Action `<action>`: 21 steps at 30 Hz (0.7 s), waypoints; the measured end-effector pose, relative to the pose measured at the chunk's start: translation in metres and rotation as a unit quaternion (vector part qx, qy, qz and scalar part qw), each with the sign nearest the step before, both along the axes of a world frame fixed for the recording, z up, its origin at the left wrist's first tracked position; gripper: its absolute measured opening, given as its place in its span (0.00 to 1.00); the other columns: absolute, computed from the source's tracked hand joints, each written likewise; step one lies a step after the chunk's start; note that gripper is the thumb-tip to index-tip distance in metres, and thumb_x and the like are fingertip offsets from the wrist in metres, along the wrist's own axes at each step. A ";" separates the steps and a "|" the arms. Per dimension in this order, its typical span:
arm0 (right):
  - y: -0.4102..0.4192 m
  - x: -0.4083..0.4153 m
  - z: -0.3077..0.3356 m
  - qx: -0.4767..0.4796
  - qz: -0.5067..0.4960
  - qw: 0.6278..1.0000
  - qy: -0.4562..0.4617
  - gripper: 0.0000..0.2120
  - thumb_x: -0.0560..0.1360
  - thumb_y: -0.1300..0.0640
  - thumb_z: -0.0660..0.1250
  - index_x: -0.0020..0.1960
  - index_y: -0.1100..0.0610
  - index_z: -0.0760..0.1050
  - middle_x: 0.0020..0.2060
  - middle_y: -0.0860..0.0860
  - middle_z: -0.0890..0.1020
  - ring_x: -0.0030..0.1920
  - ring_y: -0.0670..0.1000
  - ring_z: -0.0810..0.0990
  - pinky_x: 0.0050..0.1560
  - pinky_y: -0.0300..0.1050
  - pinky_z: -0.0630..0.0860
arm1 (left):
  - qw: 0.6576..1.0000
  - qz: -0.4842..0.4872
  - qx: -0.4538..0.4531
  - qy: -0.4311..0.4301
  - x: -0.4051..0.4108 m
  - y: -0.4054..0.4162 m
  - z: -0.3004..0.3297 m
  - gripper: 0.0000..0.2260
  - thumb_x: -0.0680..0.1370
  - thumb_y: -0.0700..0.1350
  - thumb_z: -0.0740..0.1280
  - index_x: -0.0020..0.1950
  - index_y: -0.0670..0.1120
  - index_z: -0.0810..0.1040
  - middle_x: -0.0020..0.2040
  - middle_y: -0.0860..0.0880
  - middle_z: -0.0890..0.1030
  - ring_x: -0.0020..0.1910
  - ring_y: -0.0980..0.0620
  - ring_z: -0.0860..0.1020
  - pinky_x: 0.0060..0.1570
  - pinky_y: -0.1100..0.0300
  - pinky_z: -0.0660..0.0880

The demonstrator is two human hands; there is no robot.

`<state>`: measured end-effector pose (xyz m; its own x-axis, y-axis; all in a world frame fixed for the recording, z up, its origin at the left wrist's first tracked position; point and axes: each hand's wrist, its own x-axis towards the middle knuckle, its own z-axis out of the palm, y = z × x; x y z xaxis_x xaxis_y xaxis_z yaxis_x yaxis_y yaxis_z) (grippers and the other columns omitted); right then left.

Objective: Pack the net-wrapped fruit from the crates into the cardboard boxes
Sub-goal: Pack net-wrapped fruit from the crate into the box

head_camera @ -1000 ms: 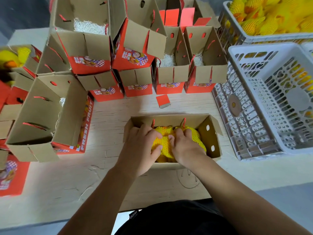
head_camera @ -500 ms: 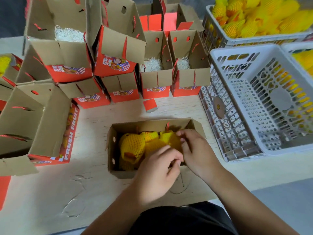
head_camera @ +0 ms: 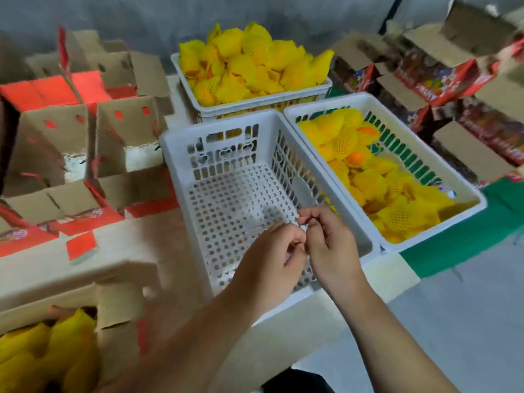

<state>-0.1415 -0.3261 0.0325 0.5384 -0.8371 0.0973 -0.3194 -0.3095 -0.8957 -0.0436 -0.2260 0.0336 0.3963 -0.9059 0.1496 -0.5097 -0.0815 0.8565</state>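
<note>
Work surface: pale wooden table (head_camera: pixel 136 251), with grey floor at near right and a grey wall behind.
Near-left box: we see an open cardboard box (head_camera: pixel 113 313) at the near-left edge, with yellow net-wrapped fruit (head_camera: pixel 56 350) inside it.
Left hand: our left hand (head_camera: pixel 272 265) is above the near end of the bare white crate (head_camera: pixel 181 146), fingers curled, fingertips meeting those of the other hand.
Right hand: our right hand (head_camera: pixel 329 245) is just beside the left, fingers curled. Both seem to pinch something small between them; blur hides what it is, so we cannot tell the grip.
Right crate: a second white crate (head_camera: pixel 467 194) touches the bare one on its right and holds netted fruit (head_camera: pixel 368 180).
Left boxes: open red-and-brown boxes (head_camera: pixel 85 154) stand to the left, some showing white shredded filler (head_camera: pixel 75 163).
Far crate: a third crate (head_camera: pixel 255 104) behind the bare one is heaped with wrapped fruit (head_camera: pixel 249 61).
Far-right cartons: printed red cartons (head_camera: pixel 442 80) lie open, blurred.
</note>
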 end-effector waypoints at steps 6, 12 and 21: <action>-0.178 -0.063 -0.023 -0.108 -0.036 0.982 0.152 0.13 0.79 0.59 0.63 0.62 0.53 0.77 0.55 0.52 0.82 0.50 0.53 0.81 0.44 0.42 0.72 | 0.993 -0.011 0.017 -0.115 -0.044 -0.148 -0.016 0.11 0.81 0.42 0.68 0.62 0.44 0.81 0.61 0.46 0.80 0.63 0.45 0.76 0.63 0.48 0.71; -0.300 -0.047 -0.065 -0.103 0.055 0.885 0.452 0.30 0.76 0.58 0.67 0.76 0.54 0.64 0.71 0.59 0.71 0.69 0.66 0.69 0.66 0.59 0.71 | 0.937 0.007 0.195 -0.290 -0.067 -0.213 -0.036 0.20 0.81 0.60 0.60 0.70 0.55 0.74 0.68 0.53 0.73 0.73 0.45 0.63 0.75 0.48 0.56; -0.331 -0.017 -0.115 -0.166 0.000 0.801 0.576 0.32 0.73 0.52 0.69 0.72 0.49 0.58 0.71 0.59 0.60 0.72 0.63 0.58 0.70 0.59 0.58 | 0.925 0.034 0.212 -0.314 -0.071 -0.218 -0.035 0.16 0.77 0.55 0.60 0.59 0.53 0.80 0.63 0.51 0.76 0.73 0.44 0.63 0.77 0.43 0.54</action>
